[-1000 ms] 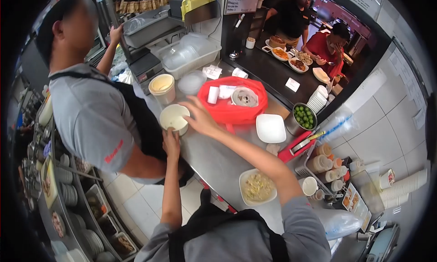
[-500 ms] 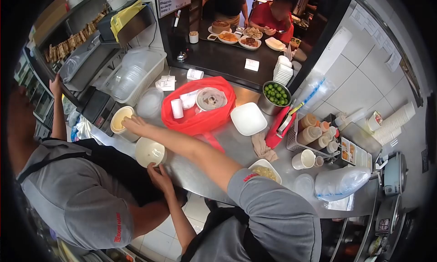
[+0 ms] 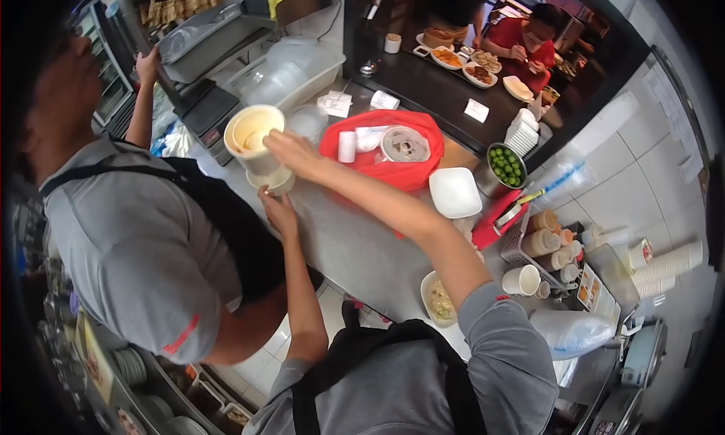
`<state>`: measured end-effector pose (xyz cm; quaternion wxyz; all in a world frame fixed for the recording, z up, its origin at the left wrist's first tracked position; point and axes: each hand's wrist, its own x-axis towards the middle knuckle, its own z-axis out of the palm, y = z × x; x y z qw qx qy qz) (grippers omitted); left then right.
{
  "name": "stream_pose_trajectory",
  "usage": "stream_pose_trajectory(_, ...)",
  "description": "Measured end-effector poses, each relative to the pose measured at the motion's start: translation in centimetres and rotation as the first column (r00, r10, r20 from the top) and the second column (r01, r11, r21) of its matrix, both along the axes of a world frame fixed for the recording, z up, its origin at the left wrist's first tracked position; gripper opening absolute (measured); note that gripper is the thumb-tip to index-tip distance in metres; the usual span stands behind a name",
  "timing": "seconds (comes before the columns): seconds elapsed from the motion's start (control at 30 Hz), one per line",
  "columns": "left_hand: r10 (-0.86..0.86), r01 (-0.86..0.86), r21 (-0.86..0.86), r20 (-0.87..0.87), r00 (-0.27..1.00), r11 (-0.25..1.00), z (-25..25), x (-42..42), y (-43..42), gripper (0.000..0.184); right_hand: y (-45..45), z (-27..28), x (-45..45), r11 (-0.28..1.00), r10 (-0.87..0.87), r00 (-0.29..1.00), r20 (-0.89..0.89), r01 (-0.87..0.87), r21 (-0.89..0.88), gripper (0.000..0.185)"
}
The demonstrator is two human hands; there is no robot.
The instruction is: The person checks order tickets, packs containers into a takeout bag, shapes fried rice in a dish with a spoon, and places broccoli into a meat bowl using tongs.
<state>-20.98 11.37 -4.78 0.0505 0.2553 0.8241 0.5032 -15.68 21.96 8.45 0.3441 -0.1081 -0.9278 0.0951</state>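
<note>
I'm watching 2 hands | left hand (image 3: 280, 212): holding a pale bowl (image 3: 282, 183) by its near edge | right hand (image 3: 297, 154): bunching its fingers at the rim of a cream tub (image 3: 260, 165); I'm not managing to tell whether it's gripping | tub: partly covering the bowl from view, near a red plastic bag (image 3: 385, 171) lying on the surface (image 3: 325, 227)

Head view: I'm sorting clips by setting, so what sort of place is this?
Most likely a restaurant kitchen at its serving window: plated dishes stand on the dark counter beyond the opening, and capped bottles and stacked cups stand on the near side.
</note>
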Motion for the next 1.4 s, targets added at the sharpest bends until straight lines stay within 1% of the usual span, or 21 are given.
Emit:
stream_pose_trajectory(0.07,0.002,0.0,0.094,-0.018,1.0,0.996,-1.3,-0.5,0.1,0.05,0.6,-3.7,-0.9,0.993,0.06,0.994,-0.095,-0.049,0.111,0.014)
stream_pose_trajectory(0.13,-0.014,0.019,0.117,-0.038,0.999,0.993,-2.9,-1.3,0.6,0.051,0.3,-5.0,-1.1,0.977,0.151,0.985,-0.079,-0.161,-0.138,0.018)
stream_pose_trajectory(0.2,-0.016,0.013,0.144,0.021,1.0,0.989,-3.1,-1.8,0.8,0.051,0.5,-5.8,-2.2,0.99,0.088,0.992,0.093,-0.098,0.102,0.018)
stream_pose_trajectory(0.23,-0.019,0.01,0.137,0.066,0.998,0.99,-3.7,-2.2,0.9,0.051,0.7,-6.6,-3.2,0.999,0.042,0.988,0.147,-0.047,0.027,0.021)
stream_pose_trajectory(0.3,-0.001,-0.071,0.23,0.3,0.954,0.971,-2.2,-1.0,0.5,0.05,1.1,-8.5,-4.3,0.991,-0.021,0.966,0.258,0.055,-0.123,0.025)
stream_pose_trajectory(0.33,0.014,-0.135,0.28,0.396,0.918,0.95,-2.7,-1.0,0.4,0.05,0.6,-8.5,-3.6,0.995,-0.054,0.979,0.199,0.069,-0.07,0.029)
stream_pose_trajectory(0.4,-0.179,-0.194,0.488,0.616,0.767,0.851,-3.8,-1.2,-0.5,0.045,-0.8,-7.7,-2.7,0.995,-0.102,0.992,0.074,0.1,0.029,0.038)
stream_pose_trajectory(0.43,-0.287,-0.25,0.567,0.69,0.665,0.785,-4.3,-1.4,-1.1,0.043,-2.3,-4.4,-0.8,0.974,0.033,0.983,0.179,0.009,-0.227,0.045)
stream_pose_trajectory(0.47,-0.628,-0.171,0.789,0.582,0.517,0.59,-5.9,-2.4,-1.5,0.041,-3.5,-3.8,0.1,0.97,0.045,0.989,0.141,-0.01,-0.241,0.046)
stream_pose_trajectory(0.53,-0.851,-0.233,0.899,0.43,0.302,0.372,-4.9,-1.2,-2.9,0.041,-6.9,-4.0,1.8,0.962,0.067,0.996,0.066,-0.047,-0.27,0.05)
stream_pose_trajectory(0.63,-0.92,-0.27,0.928,0.321,0.224,0.258,0.6,3.8,-4.2,0.04,-12.2,1.9,8.7,0.928,-0.03,0.995,0.1,0.065,-0.366,0.056)
stream_pose_trajectory(0.73,-0.963,-0.215,0.959,0.218,0.155,0.183,7.0,10.6,-5.4,0.04,-13.6,3.5,14.2,0.93,-0.294,0.945,-0.144,0.248,-0.271,0.061)
stream_pose_trajectory(0.83,-0.988,-0.11,0.984,0.145,0.045,0.14,11.6,18.8,-7.1,0.039,-17.6,6.7,21.3,0.919,-0.313,0.877,-0.365,0.183,-0.349,0.064)
stream_pose_trajectory(0.93,-0.983,0.003,0.997,0.082,-0.166,0.083,13.9,28.2,-10.1,0.039,-18.7,11.1,29.7,0.819,-0.569,0.775,-0.273,0.507,-0.269,0.063)
stream_pose_trajectory(1.0,-0.938,0.058,0.998,0.057,-0.343,0.04,14.7,33.8,-12.7,0.039,-19.9,13.0,35.1,0.74,-0.634,0.603,-0.484,0.655,-0.153,0.062)
stream_pose_trajectory(1.07,-0.865,0.075,0.997,0.025,-0.501,-0.015,15.6,38.1,-14.6,0.039,-22.2,13.3,40.5,0.617,-0.611,0.457,-0.646,0.787,-0.026,0.06)
stream_pose_trajectory(1.13,-0.788,0.091,0.995,0.022,-0.616,-0.043,16.4,41.6,-16.0,0.039,-24.6,13.2,44.7,0.49,-0.521,0.387,-0.761,0.865,0.104,0.059)
stream_pose_trajectory(1.17,-0.75,0.098,0.993,0.021,-0.662,-0.058,16.8,43.4,-16.6,0.039,-25.6,13.0,46.6,0.431,-0.445,0.342,-0.828,0.892,0.136,0.058)
stream_pose_trajectory(1.2,-0.713,0.102,0.992,0.021,-0.701,-0.071,17.2,44.9,-16.9,0.039,-26.6,12.9,47.9,0.396,-0.476,0.282,-0.833,0.914,0.083,0.058)
stream_pose_trajectory(1.3,-0.599,0.141,0.989,0.084,-0.796,-0.048,17.8,50.2,-18.5,0.039,-30.2,12.8,53.5,0.286,-0.541,0.131,-0.831,0.958,-0.035,0.061)
stream_pose_trajectory(1.4,-0.464,0.214,0.969,0.249,-0.85,0.127,16.4,55.6,-19.9,0.034,-32.1,11.8,59.1,0.114,-0.534,0.075,-0.842,0.993,0.016,0.06)
